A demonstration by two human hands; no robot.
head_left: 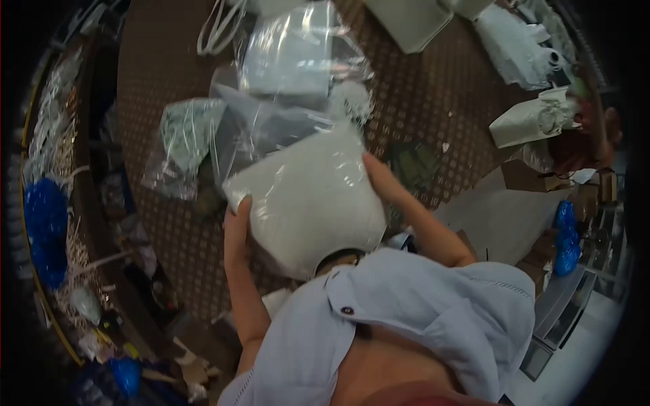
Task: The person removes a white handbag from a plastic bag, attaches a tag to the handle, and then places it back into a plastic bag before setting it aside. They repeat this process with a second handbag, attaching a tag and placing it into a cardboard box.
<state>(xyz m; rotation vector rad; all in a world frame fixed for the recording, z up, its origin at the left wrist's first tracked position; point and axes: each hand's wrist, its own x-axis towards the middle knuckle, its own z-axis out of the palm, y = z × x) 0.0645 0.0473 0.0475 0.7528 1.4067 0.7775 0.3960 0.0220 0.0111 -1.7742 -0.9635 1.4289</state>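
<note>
A large white item in clear plastic (pixel 308 196) lies close to my body, between both hands. My left hand (pixel 238 220) grips its left edge, thumb on top. On the opposite side, my right hand (pixel 380 177) holds the right edge, with its fingers mostly hidden. Loose clear plastic (pixel 261 128) spreads beyond the far side of the white item. Past that lies a flat white packet in clear wrap (pixel 288 57), with a white stringy bundle (pixel 352 101) near its lower right corner. A pale green bagged item (pixel 186 135) rests to the left.
The brown patterned table (pixel 467 122) carries a dark green item (pixel 414 166), a white bag (pixel 531 122) and white cords (pixel 220 30). Blue plastic bundles hang at the left (pixel 46 230) and right (pixel 567 240). Part of another person in red (pixel 582 145) shows at the right.
</note>
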